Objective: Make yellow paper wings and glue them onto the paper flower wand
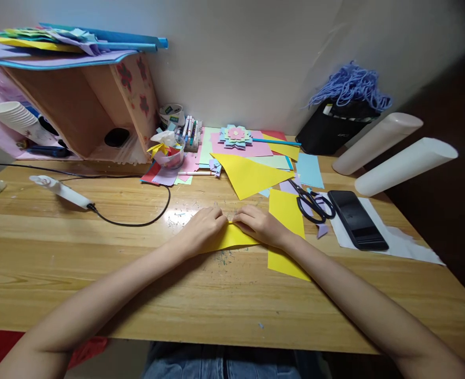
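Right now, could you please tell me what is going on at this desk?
A person's left hand and right hand hold the far edge of a piece of yellow paper on the desk. Another yellow sheet lies partly beneath the right arm. The scissors and phone lie untouched to the right, and a paper flower rests farther back.

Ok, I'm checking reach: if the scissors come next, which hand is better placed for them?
Probably the right hand: the scissors lie on its side, nearer to it than to the left hand. Both hands hold the yellow paper between them, though.
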### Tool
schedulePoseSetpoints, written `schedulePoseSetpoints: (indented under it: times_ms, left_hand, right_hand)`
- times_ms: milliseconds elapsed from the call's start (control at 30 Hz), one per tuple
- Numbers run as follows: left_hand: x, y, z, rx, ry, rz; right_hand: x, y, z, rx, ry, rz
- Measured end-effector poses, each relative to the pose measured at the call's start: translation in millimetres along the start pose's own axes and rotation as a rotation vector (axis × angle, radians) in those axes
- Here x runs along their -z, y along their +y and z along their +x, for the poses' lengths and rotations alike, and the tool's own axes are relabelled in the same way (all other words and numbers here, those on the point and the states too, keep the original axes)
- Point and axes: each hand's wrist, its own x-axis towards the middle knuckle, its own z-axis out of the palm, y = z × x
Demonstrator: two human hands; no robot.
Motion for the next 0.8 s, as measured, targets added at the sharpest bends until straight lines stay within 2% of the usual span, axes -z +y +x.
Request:
schedulePoseSetpoints:
  times_ms: [167,333,500,800]
  left_hand:
    - [4.1,15,-3,-0.047,-0.061,0.221]
    - [-8.8,28,-6,-0.016,0.005,0.348]
    - [-15.6,40,-12,-0.016,0.045,0.460]
    - [-27.2,58,-23,0.154,0.078,0.651]
  right_hand:
    - [6,-2,-1,0.117,-0.074,-0.214]
    - [11,-8,-2,0.187,-0.117,-0.327]
    - [10,-14,-10,0.184,-0.086,-0.345]
    - [12,-27,-23,0.094,-0.054,-0.354]
